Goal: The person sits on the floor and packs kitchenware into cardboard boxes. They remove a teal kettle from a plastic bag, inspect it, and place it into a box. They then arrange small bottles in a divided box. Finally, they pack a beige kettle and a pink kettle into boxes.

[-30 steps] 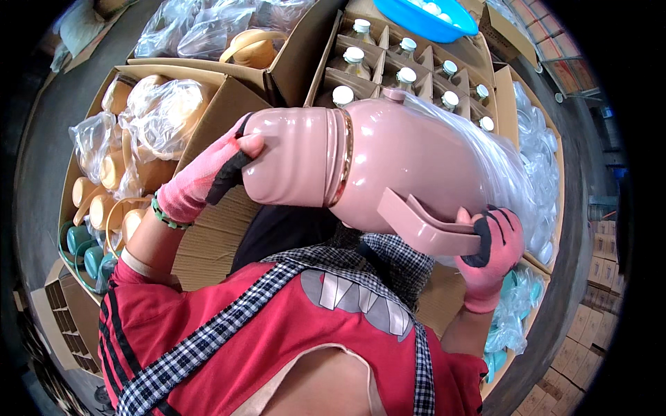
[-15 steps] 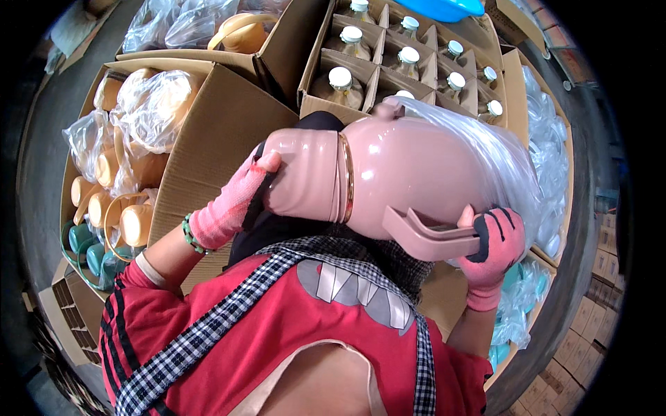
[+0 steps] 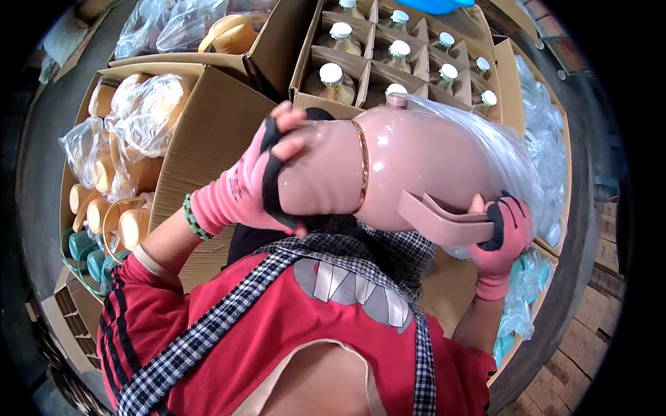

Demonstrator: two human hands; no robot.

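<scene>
Head view: at nine o'clock an open carton (image 3: 208, 132) holds tan flasks (image 3: 132, 225) wrapped in clear plastic, with teal ones (image 3: 78, 246) below them at eight o'clock. Just left of centre, the left hand (image 3: 267, 184), in a pink glove, is clenched around the cap end of a pink vacuum flask (image 3: 409, 159), fingers wrapped over the top. The flask lies sideways at the centre, held up in front of the person's chest, its base end sleeved in a clear plastic bag (image 3: 503, 156). At three o'clock the right hand (image 3: 503, 232) grasps the flask's handle (image 3: 437, 218) and the bag's edge. At twelve o'clock a divided carton (image 3: 312, 76) holds white-capped flasks (image 3: 331, 75), most cells filled. By my judgement the bagging is part done: the bag covers only the body's far end, and the flask is not yet in any carton.
</scene>
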